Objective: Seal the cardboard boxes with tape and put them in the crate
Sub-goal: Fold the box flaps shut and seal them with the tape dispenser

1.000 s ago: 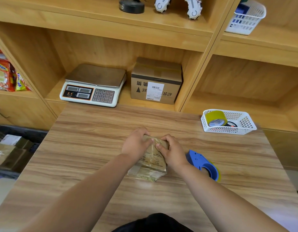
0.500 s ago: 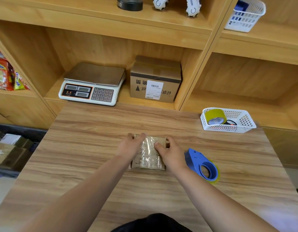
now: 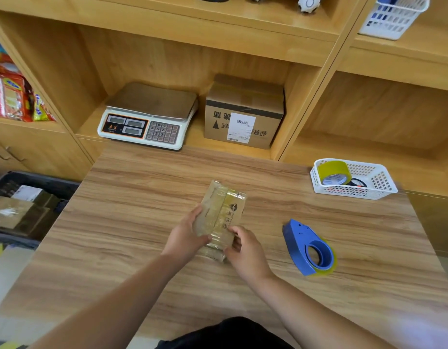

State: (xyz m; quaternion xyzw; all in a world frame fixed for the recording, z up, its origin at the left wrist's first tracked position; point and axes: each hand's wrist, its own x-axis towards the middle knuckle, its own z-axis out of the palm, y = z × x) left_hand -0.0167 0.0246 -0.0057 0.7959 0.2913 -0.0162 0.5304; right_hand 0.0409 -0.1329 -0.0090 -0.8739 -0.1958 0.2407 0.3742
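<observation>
Box: the small cardboard box (image 3: 219,217), wrapped in glossy clear tape, sat near the middle of the table (image 3: 132,222), its near end lifted in both hands.
Long axis: it ran away from the person, toward the table's far edge, leaning slightly right.
Left hand (image 3: 186,236): closed on the box's left side, fingers wrapped around the near end.
Right hand (image 3: 245,250): fingers curled against the near right corner, pinching the box.
Crate: the dark crate (image 3: 21,180) stood beyond the table's left edge, lower down, with packed boxes already inside.
Key relation: the crate lay well to the left of both hands, so the left hand was nearer; I judge the carry would go leftward.
Tape dispenser: the blue tape dispenser (image 3: 308,249) lay apart on the table, right of the right hand.
Stage: sealing looked about finished.
</observation>
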